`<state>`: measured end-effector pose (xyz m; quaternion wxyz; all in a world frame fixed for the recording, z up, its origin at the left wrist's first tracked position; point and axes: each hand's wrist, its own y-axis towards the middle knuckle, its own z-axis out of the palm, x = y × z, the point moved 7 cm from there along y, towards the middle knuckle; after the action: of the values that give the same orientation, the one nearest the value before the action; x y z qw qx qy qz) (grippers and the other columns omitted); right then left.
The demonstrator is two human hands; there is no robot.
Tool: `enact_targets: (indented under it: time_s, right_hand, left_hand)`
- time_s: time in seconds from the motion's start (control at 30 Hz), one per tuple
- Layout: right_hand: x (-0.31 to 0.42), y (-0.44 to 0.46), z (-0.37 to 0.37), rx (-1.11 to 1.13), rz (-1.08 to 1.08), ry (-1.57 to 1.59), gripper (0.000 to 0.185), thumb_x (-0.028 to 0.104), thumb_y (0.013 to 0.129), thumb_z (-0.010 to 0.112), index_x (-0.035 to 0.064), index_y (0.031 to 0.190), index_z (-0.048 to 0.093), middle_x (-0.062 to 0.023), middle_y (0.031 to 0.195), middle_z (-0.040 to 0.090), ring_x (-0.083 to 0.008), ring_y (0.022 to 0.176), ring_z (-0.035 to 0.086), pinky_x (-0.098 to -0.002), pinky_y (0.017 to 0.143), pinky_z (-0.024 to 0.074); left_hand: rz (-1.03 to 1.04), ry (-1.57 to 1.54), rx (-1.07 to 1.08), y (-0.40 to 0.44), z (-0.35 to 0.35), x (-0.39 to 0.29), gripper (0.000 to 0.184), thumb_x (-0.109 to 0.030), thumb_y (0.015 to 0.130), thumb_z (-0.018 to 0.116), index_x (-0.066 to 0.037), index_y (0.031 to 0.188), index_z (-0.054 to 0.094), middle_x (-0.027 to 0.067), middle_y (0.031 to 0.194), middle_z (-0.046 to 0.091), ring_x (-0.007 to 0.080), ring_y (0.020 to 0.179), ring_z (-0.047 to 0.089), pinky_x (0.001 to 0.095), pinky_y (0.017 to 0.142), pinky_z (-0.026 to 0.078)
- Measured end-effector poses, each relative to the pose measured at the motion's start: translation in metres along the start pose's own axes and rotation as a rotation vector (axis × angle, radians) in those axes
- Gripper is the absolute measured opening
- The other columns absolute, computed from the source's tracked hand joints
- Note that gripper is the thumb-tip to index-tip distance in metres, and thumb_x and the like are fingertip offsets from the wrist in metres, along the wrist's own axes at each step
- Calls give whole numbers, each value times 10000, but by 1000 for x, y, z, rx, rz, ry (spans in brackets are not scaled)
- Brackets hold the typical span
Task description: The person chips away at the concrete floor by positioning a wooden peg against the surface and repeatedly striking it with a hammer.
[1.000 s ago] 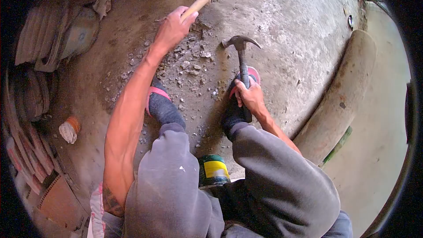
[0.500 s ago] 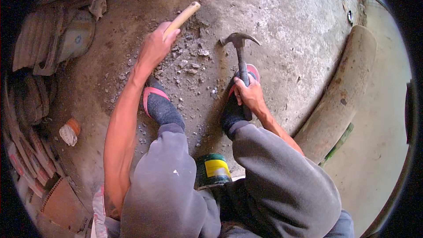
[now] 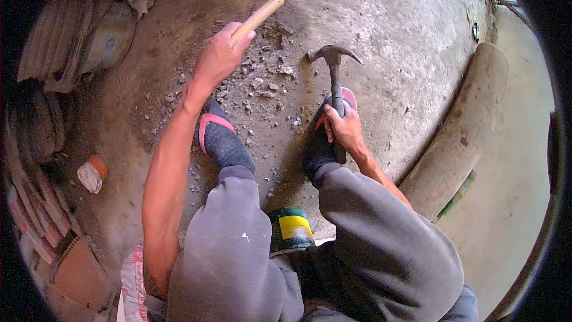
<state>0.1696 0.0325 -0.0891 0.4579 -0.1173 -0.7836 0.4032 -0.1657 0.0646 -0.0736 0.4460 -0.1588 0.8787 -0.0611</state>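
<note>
In the head view, my left hand (image 3: 221,56) is closed around a pale wooden stick or handle (image 3: 261,16). Its rounded far end points up and right over broken concrete rubble (image 3: 262,83); the end below my fist is hidden. A claw hammer (image 3: 334,62) is in my right hand (image 3: 345,125), gripped by its dark handle. The hammer's head points away from me, with the claw to the right and the striking face to the left. My right hand is over my right foot (image 3: 319,155). Chips lie beside my left foot (image 3: 223,143).
A green and yellow can (image 3: 292,229) stands between my legs. On the right lies a long, curved, dusty piece (image 3: 459,131) on the floor. Stacked material (image 3: 65,53) and an orange-and-white item (image 3: 93,174) are at the left. Rebar (image 3: 506,3) shows at upper right.
The whole view has shifted slightly, so the scene sits a little further right. Both hands keep their grips, with little movement relative to the floor.
</note>
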Motion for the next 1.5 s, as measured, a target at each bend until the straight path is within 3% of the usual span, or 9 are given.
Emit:
enact_targets:
  time_s: [0.5, 0.7, 0.77, 0.9, 0.93, 1.2, 1.27, 1.33, 1.5]
  right_hand:
    - [187, -35, -32, -347, -507, -260, 297, 289, 918, 675, 19, 907, 550, -81, 612, 582, -174, 552, 582, -359, 511, 464]
    - [123, 10, -4, -264, -656, -386, 267, 262, 904, 660, 46, 954, 512, -224, 674, 609, -385, 633, 663, -446, 556, 484]
    - [123, 13, 3, -205, -518, -643, 241, 229, 930, 654, 11, 962, 557, -109, 628, 573, -170, 590, 580, -351, 559, 463]
    - [155, -11, -19, -265, -576, -419, 292, 272, 911, 672, 10, 848, 562, -156, 619, 610, -218, 556, 597, -386, 534, 472]
    - [180, -25, -24, -279, -663, -408, 235, 261, 949, 654, 35, 928, 592, 8, 645, 556, -86, 519, 481, -274, 453, 374]
    - [223, -42, -32, -202, -1002, 440, 218, 197, 1022, 525, 39, 874, 513, -33, 641, 495, -124, 503, 487, -279, 445, 429]
    - [157, -12, -19, -494, -904, -195, 129, 162, 937, 621, 50, 926, 558, -38, 703, 546, -144, 649, 555, -289, 535, 453]
    - [109, 21, -1, -226, -399, -529, 233, 233, 929, 636, 9, 928, 571, -95, 664, 549, -165, 639, 559, -361, 568, 464]
    - [172, -19, -18, -295, -618, -375, 295, 306, 938, 653, 21, 903, 588, -34, 621, 536, -131, 536, 508, -336, 493, 417]
  left_hand:
    - [183, 198, 2, 1, 27, 3, 397, -430, 941, 602, -108, 1173, 577, 224, 885, 692, 445, 815, 662, 527, 670, 519]
    - [99, 209, 42, -4, 29, 4, 422, -437, 942, 601, -137, 1236, 560, 228, 950, 684, 454, 872, 650, 522, 708, 521]
    - [89, 218, 49, -3, 29, 1, 420, -436, 944, 598, -137, 1236, 556, 232, 947, 682, 459, 870, 647, 524, 704, 521]
    - [98, 231, 57, -3, 32, 3, 413, -434, 948, 590, -128, 1223, 550, 233, 921, 684, 457, 843, 653, 525, 686, 523]
    - [159, 239, 11, 1, 31, 6, 415, -447, 951, 579, -127, 1213, 548, 227, 894, 689, 452, 815, 660, 529, 667, 526]
    - [190, 257, -8, -3, 29, -4, 399, -436, 956, 577, -117, 1191, 534, 227, 799, 686, 445, 759, 668, 533, 626, 522]
    - [174, 298, 5, -2, 31, -7, 391, -432, 957, 577, -118, 1187, 534, 227, 799, 685, 442, 752, 669, 533, 624, 522]
    - [165, 317, 6, -2, 29, -7, 384, -427, 958, 576, -118, 1180, 534, 227, 799, 685, 441, 747, 669, 535, 622, 520]
    - [141, 326, 12, -5, 31, -7, 384, -419, 955, 585, -137, 1213, 551, 236, 873, 687, 458, 804, 658, 547, 653, 519]
